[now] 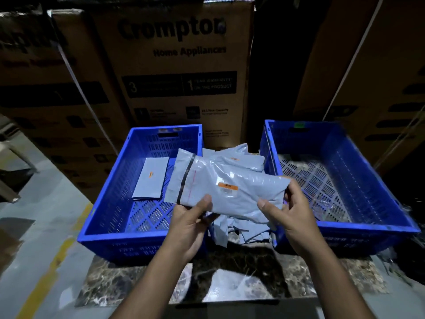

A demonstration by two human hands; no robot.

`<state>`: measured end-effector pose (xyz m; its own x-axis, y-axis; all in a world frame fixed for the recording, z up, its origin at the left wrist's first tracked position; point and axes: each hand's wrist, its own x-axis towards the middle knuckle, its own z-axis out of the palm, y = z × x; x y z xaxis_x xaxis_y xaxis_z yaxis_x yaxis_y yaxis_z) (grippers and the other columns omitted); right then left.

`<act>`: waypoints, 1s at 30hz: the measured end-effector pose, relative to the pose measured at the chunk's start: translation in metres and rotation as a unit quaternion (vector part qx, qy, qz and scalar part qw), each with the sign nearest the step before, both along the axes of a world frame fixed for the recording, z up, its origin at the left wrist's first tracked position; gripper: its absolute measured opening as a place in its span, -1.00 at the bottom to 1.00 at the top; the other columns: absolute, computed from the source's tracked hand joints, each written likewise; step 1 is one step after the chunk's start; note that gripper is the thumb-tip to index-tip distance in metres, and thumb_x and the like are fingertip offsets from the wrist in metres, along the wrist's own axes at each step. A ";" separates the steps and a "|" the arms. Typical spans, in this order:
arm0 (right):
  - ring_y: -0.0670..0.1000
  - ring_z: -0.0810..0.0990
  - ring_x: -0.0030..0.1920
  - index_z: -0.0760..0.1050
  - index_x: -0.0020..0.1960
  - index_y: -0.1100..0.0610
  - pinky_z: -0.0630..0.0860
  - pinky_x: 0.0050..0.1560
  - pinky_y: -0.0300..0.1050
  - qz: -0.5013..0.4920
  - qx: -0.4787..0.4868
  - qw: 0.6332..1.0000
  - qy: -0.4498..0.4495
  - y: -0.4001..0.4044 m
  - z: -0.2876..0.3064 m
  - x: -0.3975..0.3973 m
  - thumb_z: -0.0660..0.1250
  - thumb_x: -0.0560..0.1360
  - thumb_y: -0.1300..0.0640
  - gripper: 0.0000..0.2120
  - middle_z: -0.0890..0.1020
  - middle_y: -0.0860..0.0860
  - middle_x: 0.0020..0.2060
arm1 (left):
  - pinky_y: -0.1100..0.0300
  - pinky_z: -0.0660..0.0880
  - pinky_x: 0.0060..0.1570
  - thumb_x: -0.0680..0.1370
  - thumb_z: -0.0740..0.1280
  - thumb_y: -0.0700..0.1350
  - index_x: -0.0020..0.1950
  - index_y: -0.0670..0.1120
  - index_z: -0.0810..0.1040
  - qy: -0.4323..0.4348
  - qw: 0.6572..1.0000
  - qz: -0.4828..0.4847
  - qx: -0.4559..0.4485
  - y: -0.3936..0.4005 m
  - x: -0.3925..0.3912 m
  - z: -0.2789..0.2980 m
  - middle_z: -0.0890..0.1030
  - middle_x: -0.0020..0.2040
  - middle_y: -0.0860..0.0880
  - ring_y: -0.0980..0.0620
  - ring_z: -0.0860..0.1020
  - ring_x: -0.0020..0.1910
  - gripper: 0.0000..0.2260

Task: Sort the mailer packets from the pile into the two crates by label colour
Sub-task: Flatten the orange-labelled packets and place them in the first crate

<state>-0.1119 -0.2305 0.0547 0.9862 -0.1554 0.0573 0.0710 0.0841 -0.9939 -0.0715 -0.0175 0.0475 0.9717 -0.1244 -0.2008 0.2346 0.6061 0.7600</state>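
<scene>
Both hands hold one grey mailer packet point(226, 188) at the centre of the frame: the left hand point(189, 223) pinches its lower left edge with the thumb on top, and the right hand point(291, 214) grips its right end, fingers curled round the far edge and thumb pressed on the face. In the head view, the only view, an orange label point(227, 186) shows on the packet's upper face, with a small white barcode strip just below it. The packet hangs above the pile of mailer packets point(232, 227), which lies between the two blue crates. The left crate point(142, 237), at centre left, already holds a flat packet point(151, 180) with an orange mark, so this one probably belongs there too. The right crate point(365, 229), at centre right, holds no packet that I can make out. Dim light is the main risk: a label colour could be misjudged and the packet dropped in the wrong crate. Glossy film could also slide from the left hand's shallow pinch, and a careless release could land the packet back on the pile or on a crate rim. Cardboard cartons point(174, 65) stand behind.
</scene>
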 end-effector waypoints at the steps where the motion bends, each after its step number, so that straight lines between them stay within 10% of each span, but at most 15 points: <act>1: 0.11 0.66 -0.10 0.41 0.27 0.08 0.56 -0.16 0.17 0.013 -0.009 1.000 0.027 -0.001 -0.002 0.000 0.51 0.40 0.20 -0.51 0.61 0.16 0.07 | 0.06 0.64 -0.13 0.41 0.42 -0.25 0.26 -0.14 0.55 -0.004 1.000 -0.006 0.025 -0.002 -0.001 -0.002 0.71 0.02 -0.08 -0.01 0.69 -0.06 -0.59; 5: -0.11 0.62 0.13 0.39 0.34 -0.08 0.57 0.00 -0.19 -0.007 -0.096 0.994 0.047 -0.005 -0.004 -0.006 0.59 0.29 0.02 -0.32 0.59 -0.10 0.19 | 0.07 0.61 -0.05 0.48 0.43 -0.27 0.22 -0.19 0.57 -0.046 0.990 -0.013 0.135 -0.001 0.003 -0.006 0.70 0.07 -0.15 -0.07 0.69 0.03 -0.69; 8: -0.04 0.64 0.13 0.40 0.37 -0.17 0.59 0.14 0.03 0.033 -0.124 0.990 0.053 -0.007 -0.007 -0.006 0.61 0.32 -0.09 -0.31 0.60 -0.10 0.20 | 0.29 0.51 -0.38 0.55 0.39 -0.26 0.09 -0.17 0.62 -0.077 0.966 -0.070 0.235 0.000 0.006 -0.010 0.71 -0.09 -0.09 0.05 0.66 -0.25 -0.87; 10: 0.05 0.68 0.02 0.46 0.33 -0.19 0.63 0.07 0.14 0.073 -0.159 0.982 0.071 -0.002 -0.011 -0.005 0.59 0.33 -0.16 -0.38 0.65 -0.03 0.13 | 0.19 0.58 -0.23 0.55 0.43 -0.22 0.15 -0.14 0.64 -0.093 0.956 -0.112 0.256 -0.004 0.007 -0.014 0.72 0.01 -0.10 -0.03 0.68 -0.11 -0.81; 18: 0.08 0.70 0.06 0.57 0.15 0.16 0.64 0.07 0.06 -0.076 0.002 0.988 0.132 0.009 -0.068 -0.034 0.50 0.45 0.29 -0.70 0.73 0.04 0.00 | 0.06 0.60 -0.03 0.36 0.59 0.01 0.29 0.00 0.50 0.009 0.905 -0.295 0.307 0.011 -0.020 -0.059 0.68 0.13 -0.08 -0.09 0.69 0.06 -0.45; 30: 0.12 0.57 -0.31 0.33 0.22 0.22 0.54 -0.38 -0.10 -0.157 0.106 0.951 0.246 0.002 -0.151 -0.078 0.38 0.54 0.34 -0.67 0.65 0.11 -0.27 | -0.09 0.61 0.02 0.49 0.49 -0.23 0.22 -0.22 0.57 0.130 0.915 -0.256 0.285 0.019 -0.041 -0.131 0.70 0.06 -0.20 -0.23 0.68 0.04 -0.68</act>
<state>-0.1896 -0.2280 -0.0963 0.7887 -0.4034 -0.4639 -0.3426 0.3382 -0.8765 -0.1126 0.0013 -0.0832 0.7255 -0.3524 -0.5911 0.5948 -0.1110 0.7962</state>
